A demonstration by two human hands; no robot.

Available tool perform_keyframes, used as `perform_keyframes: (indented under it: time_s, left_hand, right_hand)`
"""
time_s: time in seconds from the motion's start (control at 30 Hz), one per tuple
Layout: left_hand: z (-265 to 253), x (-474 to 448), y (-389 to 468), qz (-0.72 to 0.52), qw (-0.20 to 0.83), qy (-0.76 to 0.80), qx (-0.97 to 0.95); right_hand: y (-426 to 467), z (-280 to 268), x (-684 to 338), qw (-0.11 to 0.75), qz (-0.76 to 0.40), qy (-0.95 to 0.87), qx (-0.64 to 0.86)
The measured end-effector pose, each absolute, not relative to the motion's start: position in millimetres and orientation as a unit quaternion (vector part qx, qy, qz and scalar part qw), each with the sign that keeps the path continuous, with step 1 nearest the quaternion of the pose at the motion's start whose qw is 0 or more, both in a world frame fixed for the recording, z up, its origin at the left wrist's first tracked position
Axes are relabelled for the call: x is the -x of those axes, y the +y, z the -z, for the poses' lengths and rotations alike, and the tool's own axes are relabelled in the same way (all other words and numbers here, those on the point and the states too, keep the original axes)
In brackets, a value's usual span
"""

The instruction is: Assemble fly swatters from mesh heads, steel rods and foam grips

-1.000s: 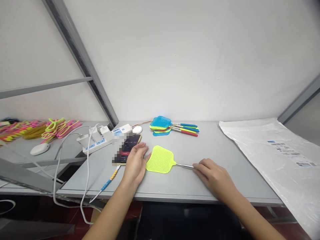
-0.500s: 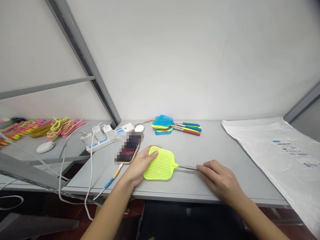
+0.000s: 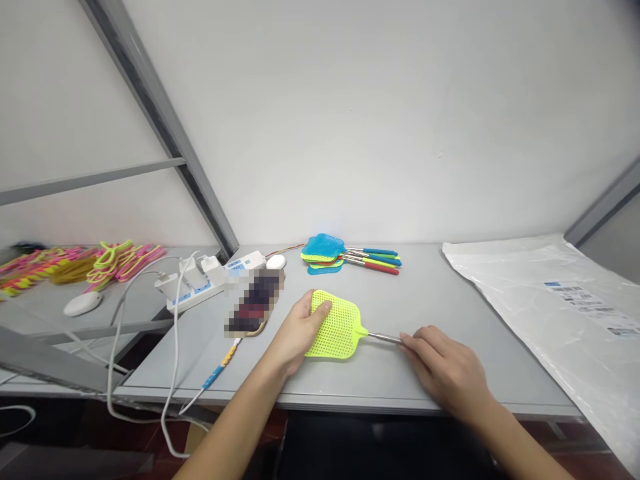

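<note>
A yellow-green fly swatter point(image 3: 337, 328) with a perforated head lies level between my hands, just over the grey table. My left hand point(image 3: 299, 331) grips the head's left edge, thumb on top and fingers underneath. Closed around the handle end is my right hand point(image 3: 447, 369); a short stretch of the metal rod shows between it and the head. The handle grip itself is hidden by the right hand. Farther back, a pile of fly swatters point(image 3: 327, 247) in blue, yellow-green and red lies with its handles pointing right.
A white plastic mailing bag point(image 3: 530, 287) covers the table's right side. On the left are a phone point(image 3: 257, 303) on a cable, a power strip point(image 3: 197, 291) with plugged-in chargers, and a round white device point(image 3: 275, 263). Colourful cords point(image 3: 117, 260) lie beyond the metal frame post.
The left hand and the swatter head have shifted right, toward the right hand. Less of the metal rod shows between the head and the right hand. The view has moved slightly.
</note>
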State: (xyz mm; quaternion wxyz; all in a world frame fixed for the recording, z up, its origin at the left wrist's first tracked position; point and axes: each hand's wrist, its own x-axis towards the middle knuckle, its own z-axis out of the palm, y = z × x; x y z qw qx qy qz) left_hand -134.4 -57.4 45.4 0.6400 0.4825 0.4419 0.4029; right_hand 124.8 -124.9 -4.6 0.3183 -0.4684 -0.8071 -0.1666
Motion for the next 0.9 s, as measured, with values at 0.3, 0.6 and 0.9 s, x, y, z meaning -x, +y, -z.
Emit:
perform_keyframes:
  time_s: [0.3, 0.6, 0.9]
  left_hand:
    - [-84, 102, -49, -0.512, 0.787, 0.211, -0.272]
    - [-57, 35, -83, -0.662, 0.644, 0.285, -0.258]
    - [-62, 60, -65, -0.645, 0.64, 0.315, -0.275]
  right_hand:
    - [-126, -1, -114, 0.382, 0.068, -0.737, 0.553]
    - [-145, -19, -101, 0.327, -0.026, -0.73, 0.599]
    - [-152, -35, -89, 0.337, -0.341, -0.675, 0.561]
